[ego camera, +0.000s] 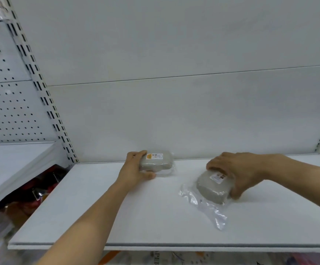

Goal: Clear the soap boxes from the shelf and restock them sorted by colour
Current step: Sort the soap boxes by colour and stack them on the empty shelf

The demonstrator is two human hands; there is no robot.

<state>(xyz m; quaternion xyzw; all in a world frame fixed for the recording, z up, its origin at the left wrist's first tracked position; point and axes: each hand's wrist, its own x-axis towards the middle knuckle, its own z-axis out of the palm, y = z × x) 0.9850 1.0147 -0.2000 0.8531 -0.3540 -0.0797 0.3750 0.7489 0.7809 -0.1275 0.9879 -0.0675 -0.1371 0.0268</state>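
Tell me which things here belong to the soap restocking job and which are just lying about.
Job: left soap pack, held by left hand; right soap pack, under right hand; shelf.
Lying about: dark and red packages lower left; pegboard.

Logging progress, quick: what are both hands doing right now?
Left hand: grips the rear grey soap.
Right hand: grips the front grey soap.

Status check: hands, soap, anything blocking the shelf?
Left hand grips rear grey soap. Right hand grips front grey soap, loose plastic wrap trailing. White shelf: nothing blocking.
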